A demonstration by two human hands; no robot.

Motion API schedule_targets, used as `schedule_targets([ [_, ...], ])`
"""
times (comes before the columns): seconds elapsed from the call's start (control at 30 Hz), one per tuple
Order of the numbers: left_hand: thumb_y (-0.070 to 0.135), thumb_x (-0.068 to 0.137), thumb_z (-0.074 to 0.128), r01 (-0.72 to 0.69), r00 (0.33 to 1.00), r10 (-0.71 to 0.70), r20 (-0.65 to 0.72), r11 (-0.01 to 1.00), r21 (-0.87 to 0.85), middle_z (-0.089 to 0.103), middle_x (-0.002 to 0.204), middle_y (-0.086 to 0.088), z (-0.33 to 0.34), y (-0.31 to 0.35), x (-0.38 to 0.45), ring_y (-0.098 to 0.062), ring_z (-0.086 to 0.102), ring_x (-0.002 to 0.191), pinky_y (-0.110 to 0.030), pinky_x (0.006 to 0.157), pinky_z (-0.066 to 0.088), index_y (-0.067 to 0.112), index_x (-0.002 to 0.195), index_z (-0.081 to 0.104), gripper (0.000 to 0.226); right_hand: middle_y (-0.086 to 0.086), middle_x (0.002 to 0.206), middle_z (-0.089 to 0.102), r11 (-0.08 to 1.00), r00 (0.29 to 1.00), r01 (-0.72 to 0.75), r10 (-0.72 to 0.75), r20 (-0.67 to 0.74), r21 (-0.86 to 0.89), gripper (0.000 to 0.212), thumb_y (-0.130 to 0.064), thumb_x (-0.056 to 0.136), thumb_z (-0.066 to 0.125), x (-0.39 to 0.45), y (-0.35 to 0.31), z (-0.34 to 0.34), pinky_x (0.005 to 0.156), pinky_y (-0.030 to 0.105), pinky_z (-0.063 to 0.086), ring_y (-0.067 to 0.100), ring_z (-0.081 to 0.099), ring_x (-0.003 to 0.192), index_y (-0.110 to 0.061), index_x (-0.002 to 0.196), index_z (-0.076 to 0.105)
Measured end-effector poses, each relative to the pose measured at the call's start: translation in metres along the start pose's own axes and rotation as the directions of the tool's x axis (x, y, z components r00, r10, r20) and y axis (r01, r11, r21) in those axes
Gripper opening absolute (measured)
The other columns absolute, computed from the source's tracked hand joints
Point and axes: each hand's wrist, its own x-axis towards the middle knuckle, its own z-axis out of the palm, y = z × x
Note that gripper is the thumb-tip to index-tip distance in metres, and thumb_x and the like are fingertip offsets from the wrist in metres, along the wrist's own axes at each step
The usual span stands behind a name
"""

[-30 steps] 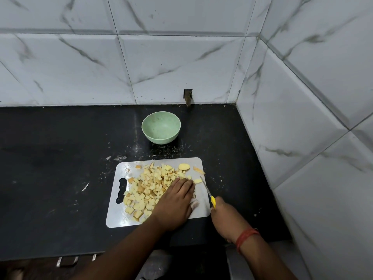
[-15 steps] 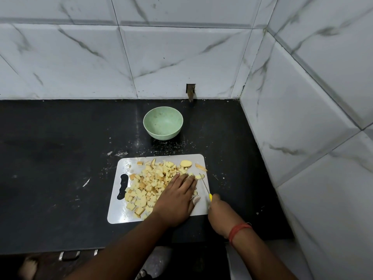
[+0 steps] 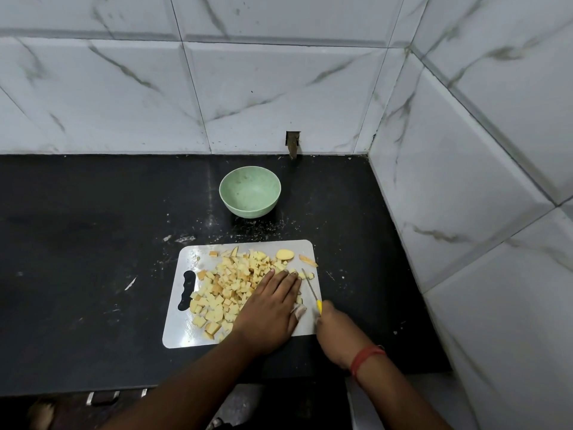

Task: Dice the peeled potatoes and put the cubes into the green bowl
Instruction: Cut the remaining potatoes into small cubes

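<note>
The left hand (image 3: 269,308) lies flat, fingers straight, pressing pale yellow diced potato cubes (image 3: 226,290) on the white plastic cutting board (image 3: 189,262). The right hand's (image 3: 336,332) grip curls round a yellow-handled knife (image 3: 312,291). The round green bowl (image 3: 250,192) stands beyond on the black bench (image 3: 77,259).

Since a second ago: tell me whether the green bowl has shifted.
No. The green bowl keeps its spot beyond the cutting board's far edge, left of the wall notch.
</note>
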Motion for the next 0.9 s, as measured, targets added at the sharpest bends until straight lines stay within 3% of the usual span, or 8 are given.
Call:
schedule_targets([
  [0.1,0.050,0.108,0.032,0.003,1.000,-0.003,0.010,1.000,0.001,0.050,0.153,-0.008,0.001,0.000,0.000,-0.026,0.039,0.145,-0.046,0.123,0.024,0.010,0.152,0.048,0.062,0.015,0.115,0.061,1.000,1.000,-0.015,0.015,0.022,-0.010,0.022,-0.012,0.100,0.038,-0.004,0.004,0.005,0.073,0.027,0.039,0.026,0.062,0.101,-0.009,0.121,0.041],
  [0.27,0.050,0.107,0.027,-0.003,1.000,0.003,0.006,1.000,0.001,0.048,0.155,-0.009,0.000,0.000,0.000,-0.027,0.039,0.146,-0.045,0.122,0.018,0.010,0.152,0.048,0.063,0.012,0.108,0.063,1.000,1.000,-0.003,0.003,0.006,0.008,0.001,-0.018,0.101,0.038,-0.021,0.017,0.007,0.072,0.027,0.039,0.024,0.062,0.096,-0.017,0.101,0.037],
  [0.43,0.047,0.107,0.035,-0.002,0.999,0.002,-0.048,1.000,-0.004,0.050,0.153,-0.011,-0.002,0.001,-0.004,-0.027,0.042,0.144,-0.042,0.123,0.019,0.006,0.150,0.049,0.061,0.012,0.107,0.063,0.998,0.998,0.042,-0.040,-0.055,0.037,0.013,-0.017,0.101,0.037,-0.016,0.007,-0.001,0.072,0.029,0.043,0.023,0.062,0.092,-0.013,0.112,0.043],
  [0.77,0.046,0.106,0.037,0.025,0.999,-0.025,-0.037,1.000,-0.010,0.054,0.149,-0.010,-0.002,0.001,-0.002,-0.026,0.044,0.141,-0.042,0.123,0.020,0.007,0.147,0.054,0.059,0.013,0.116,0.061,0.999,0.999,-0.028,0.029,0.029,-0.019,0.030,-0.015,0.101,0.038,-0.002,-0.006,0.006,0.073,0.028,0.039,0.023,0.061,0.100,-0.010,0.130,0.038],
  [0.9,0.046,0.106,0.039,0.030,0.999,-0.030,-0.040,1.000,-0.009,0.055,0.147,-0.009,-0.001,0.001,-0.002,-0.026,0.045,0.140,-0.041,0.123,0.019,0.008,0.146,0.055,0.058,0.012,0.113,0.061,0.999,0.997,-0.030,0.032,0.067,-0.029,0.024,-0.014,0.100,0.038,-0.011,0.002,0.006,0.074,0.026,0.039,0.024,0.062,0.102,-0.009,0.124,0.041],
])
